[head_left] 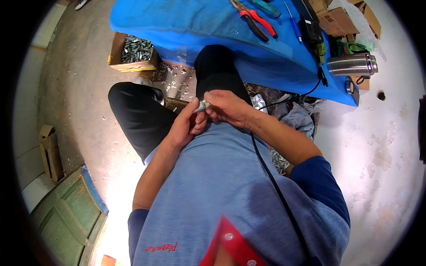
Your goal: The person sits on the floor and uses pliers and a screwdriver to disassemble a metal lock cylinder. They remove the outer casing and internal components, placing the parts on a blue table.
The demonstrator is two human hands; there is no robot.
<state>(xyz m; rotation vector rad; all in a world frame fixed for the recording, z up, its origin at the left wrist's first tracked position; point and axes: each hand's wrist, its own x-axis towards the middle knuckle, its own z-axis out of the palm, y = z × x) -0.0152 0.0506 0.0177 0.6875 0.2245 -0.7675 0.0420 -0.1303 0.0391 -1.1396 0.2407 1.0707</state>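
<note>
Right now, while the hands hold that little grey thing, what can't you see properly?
Head view: part of the small grey piece, covered by fingers of the left hand and right hand.
Head view: the tip of the red-handled pliers, cut off by the top edge.
Head view: the rest of the shoe, cut off at upper left.
Head view: each grey bit's exact shape in the cardboard box, too small.
</note>
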